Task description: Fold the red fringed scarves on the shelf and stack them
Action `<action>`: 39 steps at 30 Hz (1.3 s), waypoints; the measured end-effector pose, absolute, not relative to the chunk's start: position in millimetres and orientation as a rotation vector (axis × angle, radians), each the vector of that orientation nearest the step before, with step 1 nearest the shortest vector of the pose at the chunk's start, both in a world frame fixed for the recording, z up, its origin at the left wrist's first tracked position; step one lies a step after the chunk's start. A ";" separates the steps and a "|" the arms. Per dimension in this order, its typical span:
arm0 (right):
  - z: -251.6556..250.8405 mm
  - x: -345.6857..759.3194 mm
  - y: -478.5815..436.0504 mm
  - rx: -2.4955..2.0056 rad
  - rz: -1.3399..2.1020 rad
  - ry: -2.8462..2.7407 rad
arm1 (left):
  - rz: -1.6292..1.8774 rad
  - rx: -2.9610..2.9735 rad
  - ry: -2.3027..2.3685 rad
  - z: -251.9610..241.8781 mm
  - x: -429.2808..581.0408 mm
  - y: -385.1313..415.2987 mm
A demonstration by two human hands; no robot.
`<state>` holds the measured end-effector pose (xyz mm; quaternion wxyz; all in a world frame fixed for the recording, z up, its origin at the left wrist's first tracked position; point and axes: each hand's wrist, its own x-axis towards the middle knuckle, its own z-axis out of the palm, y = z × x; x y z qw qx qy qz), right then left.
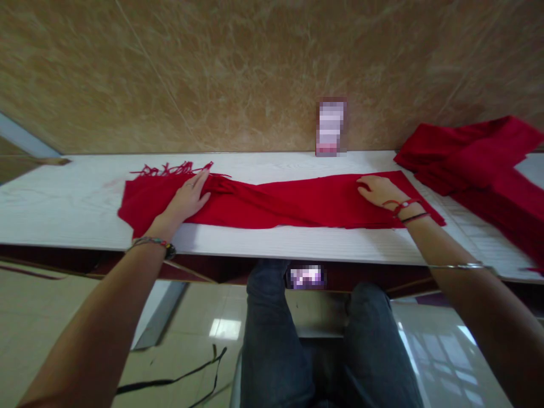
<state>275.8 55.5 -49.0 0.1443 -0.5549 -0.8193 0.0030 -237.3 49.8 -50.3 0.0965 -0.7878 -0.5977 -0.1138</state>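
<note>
A long red cloth [314,201] with fringe at its left end lies across the white tabletop [68,198]. Its left part is creased and partly folded over, while the right part looks flatter. My left hand [189,198] rests on the left part, fingers stretched towards the fringe, holding nothing. On the cloth's right part lies my right hand [376,191], its fingers bent downward with the tips partly hidden; whether they pinch the fabric cannot be made out.
More red fabric [476,158] is heaped at the right end of the table. A blurred upright object [330,127] leans against the marbled wall behind. Another blurred item [306,277] sits below the front edge, near my legs. A dark strap lies on the floor.
</note>
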 end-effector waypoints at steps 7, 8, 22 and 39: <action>-29.7 184.0 40.1 -0.960 0.341 -2.678 | -0.219 -2.259 -1.881 -28.4 -231.1 56.1; -33.3 174.6 38.0 -0.857 0.398 -2.704 | -0.214 -2.246 -1.894 -21.9 -232.3 54.3; -56.1 167.8 31.7 -0.608 0.363 -2.661 | -0.255 -1.650 -2.247 19.6 -335.9 7.4; -55.5 170.0 27.5 -0.651 0.333 -2.644 | 0.289 -2.719 -1.374 -7.4 -134.3 67.9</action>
